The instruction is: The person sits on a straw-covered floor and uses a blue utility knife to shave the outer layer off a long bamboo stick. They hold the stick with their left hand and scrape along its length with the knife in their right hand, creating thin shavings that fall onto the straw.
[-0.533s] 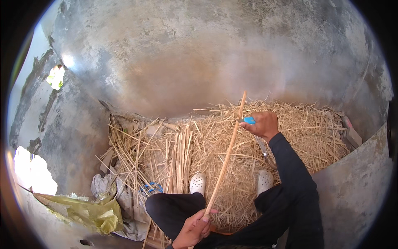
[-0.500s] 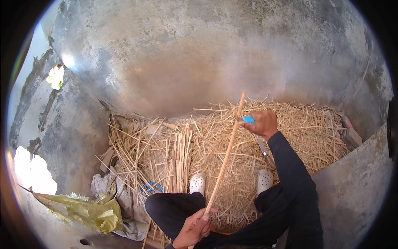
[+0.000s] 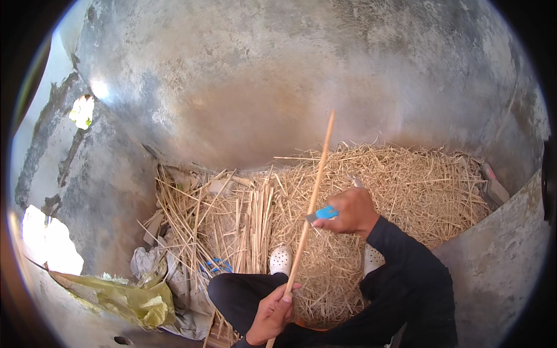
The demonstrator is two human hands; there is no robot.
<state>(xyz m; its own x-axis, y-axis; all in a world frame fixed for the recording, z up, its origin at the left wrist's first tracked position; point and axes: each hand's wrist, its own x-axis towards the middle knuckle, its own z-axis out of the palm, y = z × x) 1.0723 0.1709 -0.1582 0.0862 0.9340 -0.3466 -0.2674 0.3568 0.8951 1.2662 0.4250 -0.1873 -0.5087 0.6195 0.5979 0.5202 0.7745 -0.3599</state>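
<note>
Wooden stick [image 3: 303, 235] in the left hand [image 3: 271, 315], grasped near its lower end, pointing up toward a grey wall [image 3: 261, 69]. Just right of the stick, right hand [image 3: 351, 211] clenched around a blue tool [image 3: 326, 213], with grey end at about the stick's middle. Left of the stick: white shoe [image 3: 281, 260], pale strips [image 3: 254, 220], farther off a yellow sheet [image 3: 125, 298]. Right of the stick: loose straw [image 3: 406, 197].

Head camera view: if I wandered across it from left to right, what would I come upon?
Yellowish plastic sheet → left hand around a pale stick → blue-handled tool → right hand gripping that tool → dark right sleeve → greyish block by the wall.
</note>
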